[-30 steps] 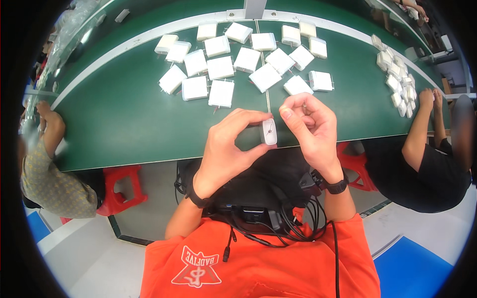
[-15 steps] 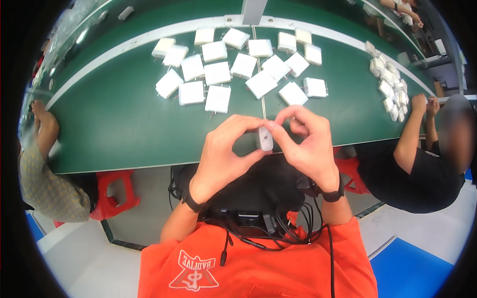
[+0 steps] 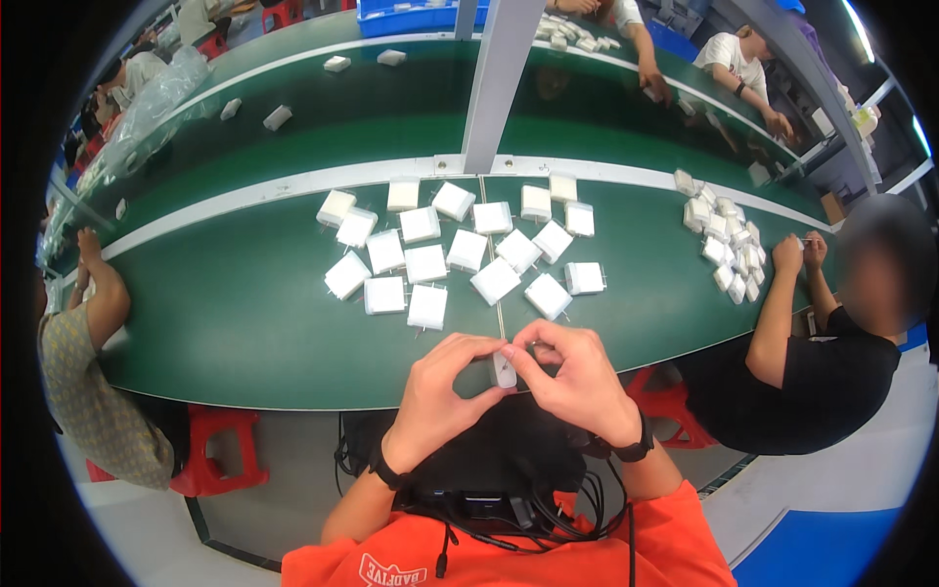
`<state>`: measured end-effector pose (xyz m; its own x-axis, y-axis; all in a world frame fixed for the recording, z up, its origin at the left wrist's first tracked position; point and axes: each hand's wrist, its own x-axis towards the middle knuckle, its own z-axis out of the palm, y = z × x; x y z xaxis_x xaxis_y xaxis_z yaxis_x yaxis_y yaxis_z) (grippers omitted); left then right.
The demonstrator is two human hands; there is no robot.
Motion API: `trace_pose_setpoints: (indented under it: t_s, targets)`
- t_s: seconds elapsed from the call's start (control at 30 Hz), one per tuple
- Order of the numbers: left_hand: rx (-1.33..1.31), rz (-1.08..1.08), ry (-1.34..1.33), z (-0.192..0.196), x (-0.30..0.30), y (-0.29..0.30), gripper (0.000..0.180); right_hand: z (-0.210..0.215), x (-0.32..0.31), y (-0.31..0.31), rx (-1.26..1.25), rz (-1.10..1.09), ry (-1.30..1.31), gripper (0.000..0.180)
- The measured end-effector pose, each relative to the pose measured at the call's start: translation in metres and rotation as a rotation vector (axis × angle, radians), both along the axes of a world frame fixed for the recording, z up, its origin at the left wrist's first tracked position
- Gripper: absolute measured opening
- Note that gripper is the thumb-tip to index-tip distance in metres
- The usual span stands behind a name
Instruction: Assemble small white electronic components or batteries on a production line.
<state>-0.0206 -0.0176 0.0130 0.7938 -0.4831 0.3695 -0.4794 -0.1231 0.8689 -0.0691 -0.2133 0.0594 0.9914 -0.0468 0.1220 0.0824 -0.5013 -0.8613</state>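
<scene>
At the near edge of the green table, my left hand (image 3: 435, 393) grips a small white charger block (image 3: 504, 373) between thumb and fingers. The block stands on end, with a dark metal bit showing near its top. My right hand (image 3: 579, 384) is closed in a pinch at the block's upper end, its thumb and index finger beside my left fingertips. What the right fingers pinch, if anything, is too small to make out. Beyond my hands lie several similar white blocks (image 3: 425, 264) in a loose group, many with thin metal pins sticking out.
A white metal post (image 3: 489, 98) rises behind the green table (image 3: 225, 323). To the right, a co-worker in black (image 3: 797, 386) sits by another pile of white blocks (image 3: 722, 240). A co-worker in a patterned top (image 3: 103, 401) sits at left. Red stools (image 3: 223, 450) stand below.
The view has tilted up, so the table and my hands sit lower in the picture and more of the far belt shows. Both hands keep nearly the same pose around the block.
</scene>
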Motion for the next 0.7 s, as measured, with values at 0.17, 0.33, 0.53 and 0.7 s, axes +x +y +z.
trace_pose_setpoints:
  t_s: [0.17, 0.33, 0.53, 0.7]
  targets:
    - [0.015, -0.015, 0.022, 0.001, 0.0, 0.001, 0.047, 0.01, -0.004, 0.005, 0.178, 0.067, 0.179, 0.015]
    - [0.017, -0.005, 0.021, 0.0, 0.0, 0.001, 0.046, -0.006, -0.001, 0.001, 0.457, 0.134, 0.276, 0.015]
    - [0.017, 0.003, 0.016, 0.001, 0.0, 0.001, 0.047, -0.002, 0.005, -0.009, 0.183, 0.041, 0.075, 0.011]
    - [-0.006, -0.007, 0.018, -0.001, 0.002, 0.001, 0.048, 0.011, 0.005, -0.009, 0.008, 0.096, 0.09, 0.014]
